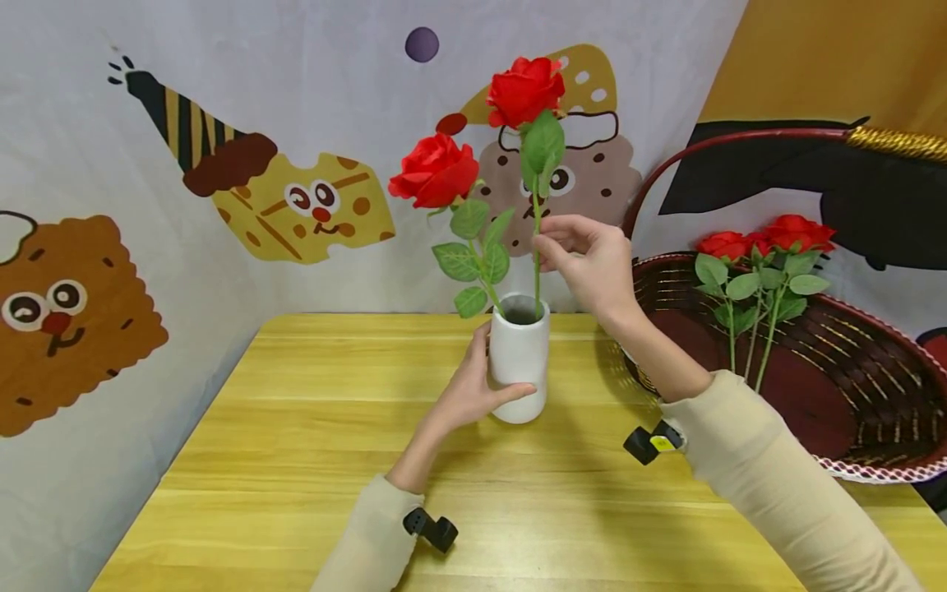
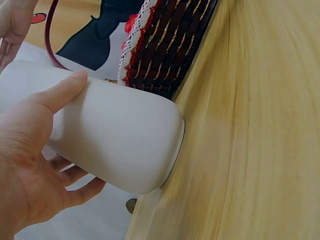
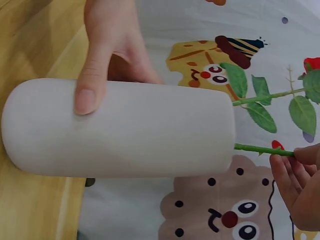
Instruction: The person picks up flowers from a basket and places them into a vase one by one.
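Observation:
A white vase (image 1: 519,362) stands upright on the wooden table. My left hand (image 1: 473,382) grips it round its side, thumb across the front, as the left wrist view also shows with the vase (image 2: 117,132). One red rose (image 1: 435,171) leans left out of the vase's mouth. A second red rose (image 1: 525,92) stands taller; my right hand (image 1: 592,259) pinches its green stem between thumb and fingers. The lower end of that stem (image 3: 257,148) passes into the vase mouth in the right wrist view; its tip is hidden inside.
On the right sits a dark woven basket (image 1: 880,386) with a tall arched handle and a lace-trimmed rim. Several red roses (image 1: 795,234) lie in it, stems toward me. A cloth with cartoon figures (image 1: 318,205) hangs behind the wooden table (image 1: 296,460).

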Motion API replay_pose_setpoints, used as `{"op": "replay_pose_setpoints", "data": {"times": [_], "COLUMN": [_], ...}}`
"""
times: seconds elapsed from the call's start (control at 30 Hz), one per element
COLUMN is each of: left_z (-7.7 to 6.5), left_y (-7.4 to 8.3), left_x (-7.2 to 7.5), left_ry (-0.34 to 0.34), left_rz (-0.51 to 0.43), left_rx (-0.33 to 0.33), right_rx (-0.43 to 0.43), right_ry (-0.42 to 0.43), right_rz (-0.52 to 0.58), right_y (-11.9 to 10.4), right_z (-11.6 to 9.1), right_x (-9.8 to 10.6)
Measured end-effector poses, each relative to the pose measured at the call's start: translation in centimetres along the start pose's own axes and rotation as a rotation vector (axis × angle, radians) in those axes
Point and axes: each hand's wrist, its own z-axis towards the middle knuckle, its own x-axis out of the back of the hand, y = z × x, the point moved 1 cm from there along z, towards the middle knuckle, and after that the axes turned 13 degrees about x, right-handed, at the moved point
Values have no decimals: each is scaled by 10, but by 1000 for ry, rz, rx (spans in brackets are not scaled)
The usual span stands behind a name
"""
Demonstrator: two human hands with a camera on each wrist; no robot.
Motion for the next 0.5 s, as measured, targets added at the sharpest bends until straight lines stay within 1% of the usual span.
{"op": "replay_pose_setpoints", "data": {"times": [0.17,0.23,0.47,0.5], "left_z": [-11,-13,5,5], "left_y": [25,30,-8,-9], "left_x": [6,7,-1,-1], "left_ry": [-31,-36,0,1], "left_rz": [-3,-4,17,22], "left_rx": [20,28,37,41], "right_rx": [7,7,18,20], "right_ry": [-38,-47,-80,-90], "right_rz": [-37,-39,-60,-69], "right_y": [4,6,12,13], "right_z": [-6,-8,-16,-17], "right_x": [-4,-5,-10,-11]}}
